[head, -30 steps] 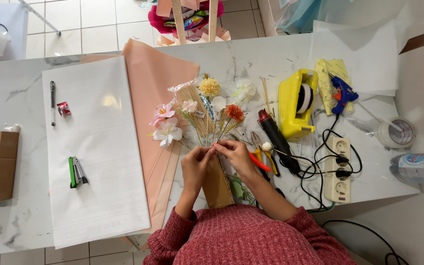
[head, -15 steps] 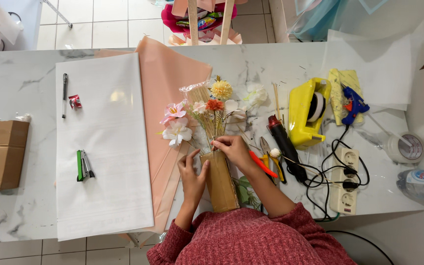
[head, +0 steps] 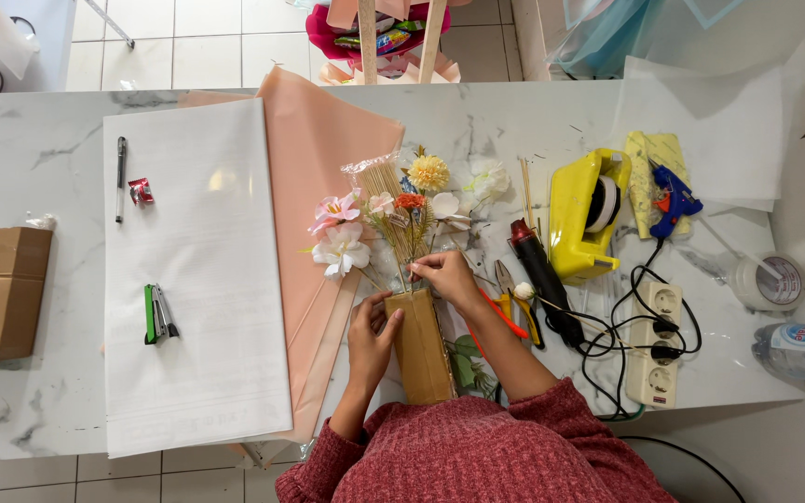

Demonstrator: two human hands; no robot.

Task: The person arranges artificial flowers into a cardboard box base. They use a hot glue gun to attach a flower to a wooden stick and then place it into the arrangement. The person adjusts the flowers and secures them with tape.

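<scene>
Where stems meet box [head: 420,346], both hands [head: 372,333].

stem bases [head: 402,270]: hidden under right hand [head: 447,276] and brown cardboard wrap [head: 419,346]
water bottle [head: 803,350]: cut by right frame edge
cardboard box [head: 0,292]: cut by left edge
pliers [head: 507,296]: partly covered by forearm
fingertip grip on stems: unclear

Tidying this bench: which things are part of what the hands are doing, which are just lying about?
In use: left hand, right hand, cardboard block, flowers.
Lying about: stapler, pen, glue gun, power strip, pliers.
</scene>
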